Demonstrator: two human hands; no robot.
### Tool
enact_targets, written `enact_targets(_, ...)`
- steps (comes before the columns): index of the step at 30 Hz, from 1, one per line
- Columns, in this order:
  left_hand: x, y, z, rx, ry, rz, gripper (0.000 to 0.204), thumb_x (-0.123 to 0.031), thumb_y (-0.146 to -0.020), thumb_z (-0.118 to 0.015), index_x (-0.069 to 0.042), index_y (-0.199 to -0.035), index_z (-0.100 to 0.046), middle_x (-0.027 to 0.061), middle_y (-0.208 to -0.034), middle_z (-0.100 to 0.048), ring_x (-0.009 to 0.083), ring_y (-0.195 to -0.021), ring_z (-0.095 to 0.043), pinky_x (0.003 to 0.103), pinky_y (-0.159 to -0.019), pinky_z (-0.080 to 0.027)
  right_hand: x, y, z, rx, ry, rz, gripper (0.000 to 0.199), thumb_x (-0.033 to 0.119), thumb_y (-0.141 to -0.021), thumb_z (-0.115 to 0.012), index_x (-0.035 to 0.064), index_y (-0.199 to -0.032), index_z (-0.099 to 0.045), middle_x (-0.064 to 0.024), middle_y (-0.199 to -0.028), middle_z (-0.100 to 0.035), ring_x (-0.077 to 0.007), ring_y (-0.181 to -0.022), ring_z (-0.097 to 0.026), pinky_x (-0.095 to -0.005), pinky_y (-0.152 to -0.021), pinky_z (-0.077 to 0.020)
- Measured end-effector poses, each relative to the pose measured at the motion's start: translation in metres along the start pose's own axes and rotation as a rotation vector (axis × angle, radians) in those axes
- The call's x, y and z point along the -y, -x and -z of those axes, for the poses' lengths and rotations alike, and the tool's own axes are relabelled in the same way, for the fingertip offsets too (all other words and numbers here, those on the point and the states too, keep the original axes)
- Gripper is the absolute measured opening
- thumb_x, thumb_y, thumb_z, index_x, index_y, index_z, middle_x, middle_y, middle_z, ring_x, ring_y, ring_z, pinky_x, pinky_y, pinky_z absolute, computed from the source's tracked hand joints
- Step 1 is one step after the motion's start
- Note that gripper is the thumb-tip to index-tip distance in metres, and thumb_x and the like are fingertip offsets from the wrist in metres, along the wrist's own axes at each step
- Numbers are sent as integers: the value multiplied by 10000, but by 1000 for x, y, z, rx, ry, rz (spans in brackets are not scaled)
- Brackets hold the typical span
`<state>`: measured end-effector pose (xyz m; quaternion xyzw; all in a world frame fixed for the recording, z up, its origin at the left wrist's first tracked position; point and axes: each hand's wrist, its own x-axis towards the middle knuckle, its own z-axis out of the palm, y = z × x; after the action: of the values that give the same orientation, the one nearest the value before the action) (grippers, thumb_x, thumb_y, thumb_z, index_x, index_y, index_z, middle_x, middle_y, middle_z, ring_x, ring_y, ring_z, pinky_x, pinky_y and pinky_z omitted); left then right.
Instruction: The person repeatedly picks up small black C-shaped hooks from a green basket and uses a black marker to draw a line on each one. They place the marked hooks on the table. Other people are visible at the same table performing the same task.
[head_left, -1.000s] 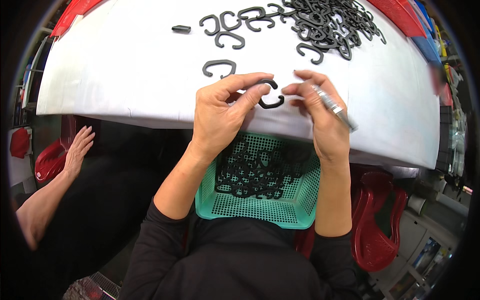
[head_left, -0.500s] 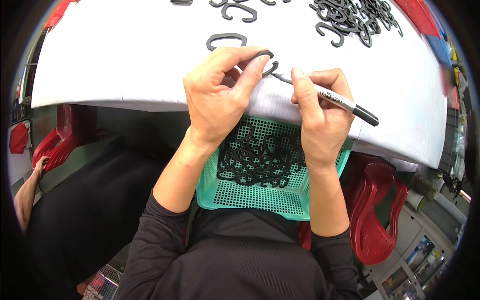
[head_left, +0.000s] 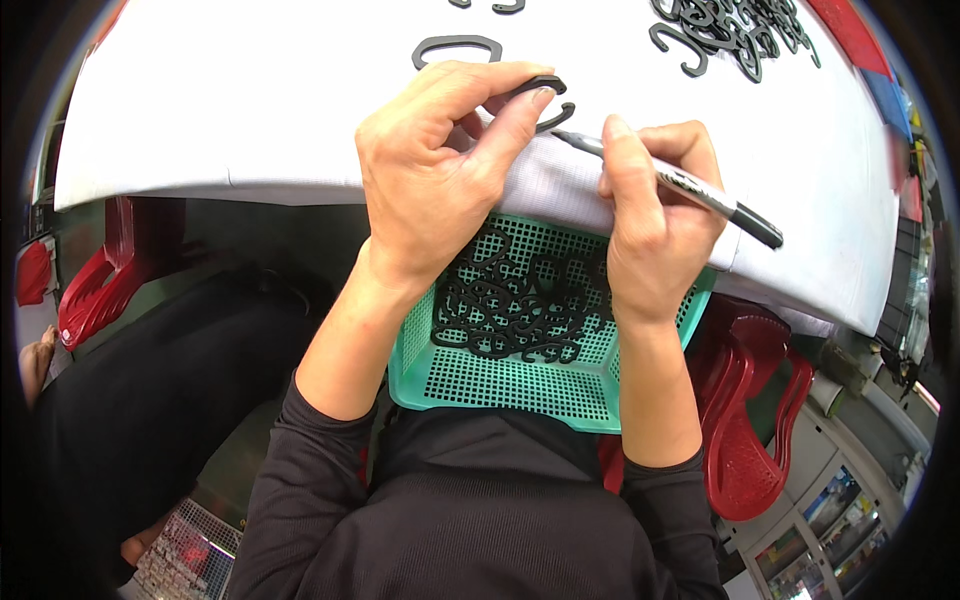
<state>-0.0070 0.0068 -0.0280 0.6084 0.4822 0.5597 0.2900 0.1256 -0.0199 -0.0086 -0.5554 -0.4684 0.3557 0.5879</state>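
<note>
Between thumb and forefinger, my left hand (head_left: 430,150) pinches a black C-shaped hook (head_left: 552,117) over the near edge of the white-covered table. My right hand (head_left: 660,220) grips a marker pen (head_left: 700,190) with a grey-white barrel and black end. Its dark tip points left and lies at the lower end of the hook; whether it touches, I cannot tell. Below my hands a green perforated basket (head_left: 500,395) holds many similar black hooks (head_left: 520,300). Another black hook (head_left: 458,42) lies on the table just beyond my left hand.
A heap of black hooks (head_left: 735,30) lies on the white tabletop (head_left: 250,100) at the far right. Red plastic chairs stand at the left (head_left: 100,285) and right (head_left: 745,430). Another person in dark clothing (head_left: 180,390) is at my left.
Both hands keep their grips on the hook and the marker. The view has shifted slightly, so the table things appear higher. The person's hand at the left has moved lower on the chair's side.
</note>
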Motion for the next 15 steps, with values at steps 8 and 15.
enact_targets(8,5,-2,9,119,-49,-184,326,123,-746,-609,-37,-1015,-702,60,-865,-682,118,-733,-624,229,-649,-494,3,-3,12,-23,-71,-1,149,15,-825,-642,26,-757,-510,45,-630,-475,-13,-539,-398,-172,-482,-314)
enact_targets(15,2,2,15,188,-11,-144,384,154,-724,-589,-32,-1041,-698,63,-851,-675,113,-730,-607,226,-650,-485,2,-5,-1,56,-7,-37,175,21,-791,-673,21,-701,-523,28,-576,-507,-13,-503,-437,-186,-442,-336)
